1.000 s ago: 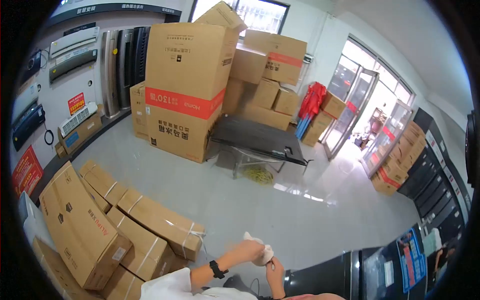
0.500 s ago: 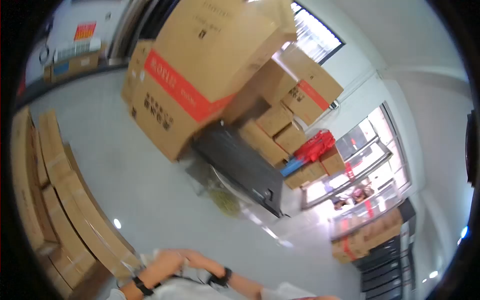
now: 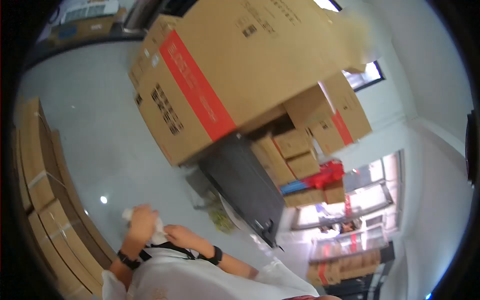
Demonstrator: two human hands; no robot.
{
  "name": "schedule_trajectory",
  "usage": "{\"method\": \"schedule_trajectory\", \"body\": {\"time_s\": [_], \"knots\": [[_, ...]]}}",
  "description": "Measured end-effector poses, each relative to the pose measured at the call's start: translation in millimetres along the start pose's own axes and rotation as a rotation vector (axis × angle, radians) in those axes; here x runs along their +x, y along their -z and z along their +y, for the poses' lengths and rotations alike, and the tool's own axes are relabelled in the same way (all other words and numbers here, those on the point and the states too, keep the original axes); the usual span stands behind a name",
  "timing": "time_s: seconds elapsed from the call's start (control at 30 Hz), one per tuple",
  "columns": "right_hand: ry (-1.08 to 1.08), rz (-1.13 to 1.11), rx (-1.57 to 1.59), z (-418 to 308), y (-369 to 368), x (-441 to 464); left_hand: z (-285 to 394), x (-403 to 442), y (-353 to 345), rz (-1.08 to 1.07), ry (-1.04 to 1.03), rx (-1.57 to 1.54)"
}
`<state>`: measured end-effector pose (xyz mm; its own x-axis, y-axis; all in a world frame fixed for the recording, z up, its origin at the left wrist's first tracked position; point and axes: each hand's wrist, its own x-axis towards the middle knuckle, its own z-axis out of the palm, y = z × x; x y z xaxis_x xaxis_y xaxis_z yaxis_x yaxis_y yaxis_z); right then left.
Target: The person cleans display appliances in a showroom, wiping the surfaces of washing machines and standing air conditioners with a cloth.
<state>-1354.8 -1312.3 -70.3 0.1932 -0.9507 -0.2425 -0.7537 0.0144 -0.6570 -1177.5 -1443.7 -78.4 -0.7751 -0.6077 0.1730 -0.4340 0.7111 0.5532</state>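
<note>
A crumpled white cloth (image 3: 159,235) is bunched between my two hands at the lower left. My left hand (image 3: 143,224) is closed around it, and a piece sticks out on the far side. The fingers of my right hand (image 3: 181,236) are pinched together at the cloth's right edge. Each wrist has a black band. A dark strap or cord (image 3: 172,247) runs below the cloth, in front of my white shirt (image 3: 195,280). Motion blur softens the fingertips.
Long cartons (image 3: 70,240) lie along the left. Ahead stands a tall carton (image 3: 270,55) with a red stripe. A black panel (image 3: 245,185) lies beside it on a stand, near a yellow-green coil (image 3: 220,217). Smaller cartons (image 3: 292,145) and glass doors (image 3: 370,200) are at the right.
The view has tilted and come closer to the tall carton. My hands, still at the cloth, have shifted left in the picture and now stand slightly farther apart than half a second ago.
</note>
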Motion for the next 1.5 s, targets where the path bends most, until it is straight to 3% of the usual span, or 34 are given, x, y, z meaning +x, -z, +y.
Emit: {"method": "schedule_trajectory", "body": {"time_s": [0.07,0.13,0.23,0.33,0.37,0.47,0.53,0.6,0.67,0.73,0.8,0.9,1.0,1.03,1.13,1.2,1.33,1.43,1.5], "knots": [[-0.152,0.082,-0.069,31,39,53,-19,78,4,0.173,-0.150,0.006],[-0.108,0.232,-0.033,20,100,100,-28,149,40,0.040,-0.253,0.079],[-0.262,0.259,-0.027,30,153,175,-69,238,79,-0.026,-0.328,-0.048],[-0.180,0.286,0.037,65,171,266,-152,304,82,0.114,-0.343,-0.173],[-0.156,0.247,0.014,70,177,295,-184,320,81,0.270,-0.407,-0.258],[-0.043,0.176,-0.037,76,238,411,-262,364,107,-0.290,0.009,-0.055],[0.058,0.186,0.019,74,263,475,-316,373,123,-0.343,0.138,-0.100],[0.034,-0.051,-0.028,48,299,549,-357,379,146,-0.306,0.277,-0.095],[0.215,-0.140,-0.042,28,320,609,-389,389,177,-0.275,0.381,-0.156],[0.367,-0.234,-0.084,9,338,674,-428,397,205,-0.180,0.579,-0.424],[0.445,-0.213,-0.054,-7,350,732,-510,388,206,-0.066,0.644,-0.942],[0.540,-0.204,-0.052,-15,370,830,-578,429,253,0.160,0.875,-1.059],[0.560,-0.095,-0.085,-21,394,925,-644,512,297,0.273,0.804,-1.012],[0.529,-0.094,-0.109,-25,414,948,-664,545,316,0.224,0.744,-0.950],[0.456,0.074,-0.062,-4,457,1025,-783,654,342,-0.226,0.577,-0.872],[0.398,0.208,-0.018,18,484,1075,-837,744,360,-0.453,0.582,-0.875],[0.228,0.372,-0.030,58,573,1158,-866,902,407,-0.733,0.499,-0.839],[0.206,0.574,0.081,95,623,1216,-897,983,413,-0.503,0.492,-0.871],[0.214,0.618,0.082,114,657,1269,-936,1030,394,-0.361,0.351,-0.779]]}}
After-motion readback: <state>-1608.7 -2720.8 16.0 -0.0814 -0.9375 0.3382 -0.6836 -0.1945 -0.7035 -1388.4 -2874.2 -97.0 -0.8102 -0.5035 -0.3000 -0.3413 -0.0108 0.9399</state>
